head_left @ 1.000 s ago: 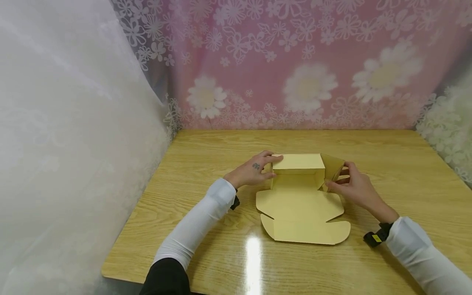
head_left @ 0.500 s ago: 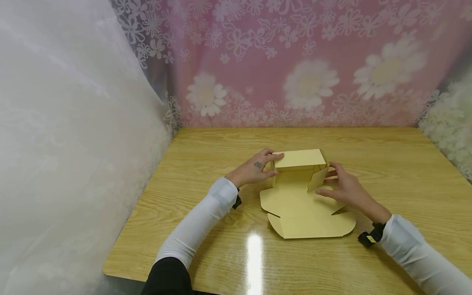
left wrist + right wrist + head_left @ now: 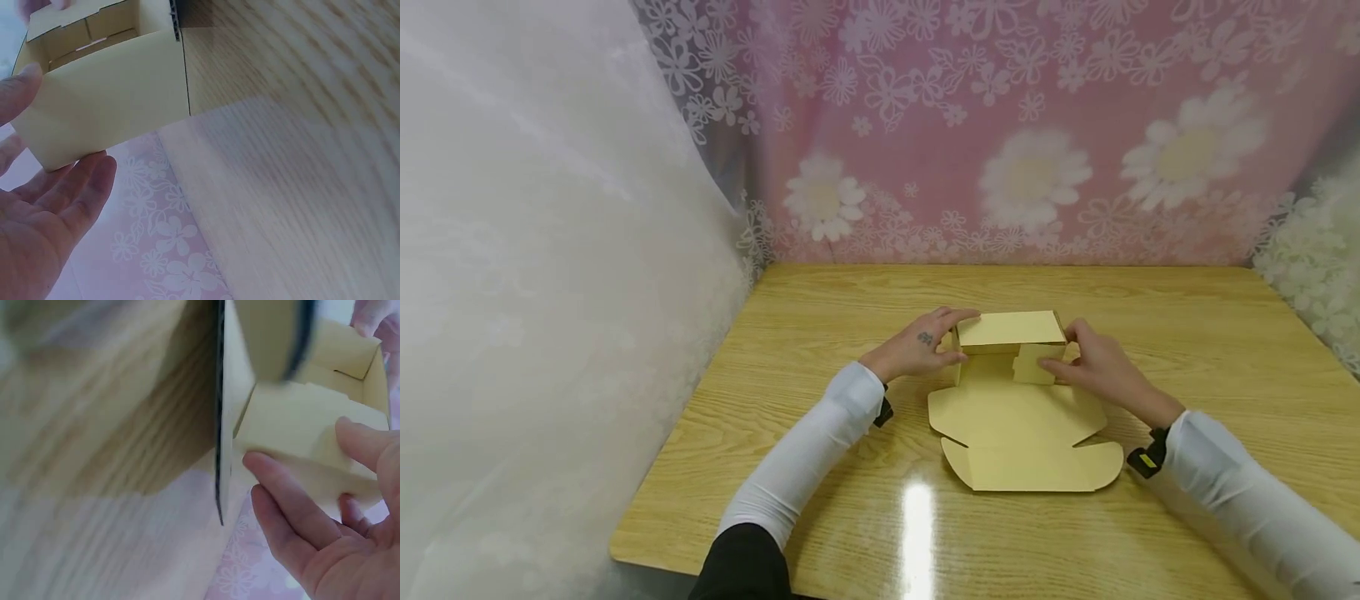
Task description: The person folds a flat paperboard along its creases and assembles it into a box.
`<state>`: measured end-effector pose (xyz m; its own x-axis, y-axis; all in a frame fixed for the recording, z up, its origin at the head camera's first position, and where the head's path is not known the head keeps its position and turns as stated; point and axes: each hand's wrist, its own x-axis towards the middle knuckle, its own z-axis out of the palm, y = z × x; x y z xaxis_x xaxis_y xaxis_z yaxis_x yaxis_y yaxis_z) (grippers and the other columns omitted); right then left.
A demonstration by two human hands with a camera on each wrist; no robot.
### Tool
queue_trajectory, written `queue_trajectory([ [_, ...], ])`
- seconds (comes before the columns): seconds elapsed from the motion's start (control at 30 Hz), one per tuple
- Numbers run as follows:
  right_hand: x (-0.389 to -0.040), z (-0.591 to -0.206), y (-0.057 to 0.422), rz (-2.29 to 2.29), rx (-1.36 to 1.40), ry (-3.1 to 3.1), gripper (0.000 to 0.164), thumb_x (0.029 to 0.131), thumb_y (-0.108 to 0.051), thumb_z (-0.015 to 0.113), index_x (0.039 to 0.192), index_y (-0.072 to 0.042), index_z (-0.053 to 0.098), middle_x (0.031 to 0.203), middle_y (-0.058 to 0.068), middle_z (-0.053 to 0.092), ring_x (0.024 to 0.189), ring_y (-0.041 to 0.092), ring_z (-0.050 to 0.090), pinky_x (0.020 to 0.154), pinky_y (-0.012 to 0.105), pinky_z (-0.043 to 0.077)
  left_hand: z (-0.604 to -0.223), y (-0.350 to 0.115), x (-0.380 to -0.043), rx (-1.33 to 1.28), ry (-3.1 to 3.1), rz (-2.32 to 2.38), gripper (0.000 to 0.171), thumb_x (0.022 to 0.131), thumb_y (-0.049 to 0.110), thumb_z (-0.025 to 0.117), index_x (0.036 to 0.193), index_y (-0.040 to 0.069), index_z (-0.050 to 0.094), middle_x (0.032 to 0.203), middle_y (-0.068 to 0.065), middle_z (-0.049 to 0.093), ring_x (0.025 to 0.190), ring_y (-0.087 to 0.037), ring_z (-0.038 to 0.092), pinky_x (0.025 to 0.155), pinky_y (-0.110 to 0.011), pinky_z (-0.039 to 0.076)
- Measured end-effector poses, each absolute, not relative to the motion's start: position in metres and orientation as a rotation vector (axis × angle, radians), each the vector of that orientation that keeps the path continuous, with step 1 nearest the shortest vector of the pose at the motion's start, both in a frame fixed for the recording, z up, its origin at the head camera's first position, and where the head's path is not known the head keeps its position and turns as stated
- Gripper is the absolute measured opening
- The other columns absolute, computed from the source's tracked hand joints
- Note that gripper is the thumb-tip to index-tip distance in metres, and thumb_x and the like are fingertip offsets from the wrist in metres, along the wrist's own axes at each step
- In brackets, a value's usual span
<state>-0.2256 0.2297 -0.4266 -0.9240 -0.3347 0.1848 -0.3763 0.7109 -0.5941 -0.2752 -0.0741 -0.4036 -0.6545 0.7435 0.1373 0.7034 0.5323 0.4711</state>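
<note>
A partly folded yellow cardboard box (image 3: 1009,329) stands on the table, its raised back part forming an open-fronted shape. Toward the person its lid panel (image 3: 1022,458) lies flat with rounded side tabs. My left hand (image 3: 916,343) grips the left end, index finger along the top edge and thumb at the front. At the right end, my right hand (image 3: 1108,371) pinches the box wall and a folded-in end flap (image 3: 1028,365). In the right wrist view my thumb presses this flap (image 3: 300,419) from the inside while other fingers lie behind the outer wall.
The wood-grain table (image 3: 820,500) extends around the box, with a light reflection near its front edge. A pink floral curtain (image 3: 917,167) hangs behind it, and a whitish sheet (image 3: 550,292) hangs on the left.
My right hand has moved left, folding the right end flap inward across the box's open front. The lid panel shifted slightly right, while my left hand kept its hold on the left end.
</note>
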Motion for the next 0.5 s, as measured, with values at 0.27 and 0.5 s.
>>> queue_trajectory([
  [0.27,-0.242,-0.422,0.232,0.991,0.573,-2.921,0.076,0.085,-0.041,0.067,0.134,-0.002,0.025,0.107,0.031,0.056,0.075,0.031,0.065,0.071,0.048,0.05,-0.4,-0.074,-0.276,1.226,2.653,0.817,0.081,0.088,0.025,0.066,0.15,0.03,0.014,0.15,-0.003,0.027,0.112,-0.024,0.052,0.085,-0.033,0.045],
  [0.5,-0.257,-0.429,0.233,0.999,0.645,-2.959,0.086,0.081,-0.046,0.07,0.142,-0.008,0.023,0.08,0.007,0.066,0.079,0.025,0.069,0.086,0.053,0.045,-0.403,-0.074,-0.277,1.228,2.687,0.77,0.081,0.088,0.03,0.066,0.151,0.029,0.014,0.15,0.0,0.028,0.127,-0.018,0.042,0.1,-0.035,0.039],
])
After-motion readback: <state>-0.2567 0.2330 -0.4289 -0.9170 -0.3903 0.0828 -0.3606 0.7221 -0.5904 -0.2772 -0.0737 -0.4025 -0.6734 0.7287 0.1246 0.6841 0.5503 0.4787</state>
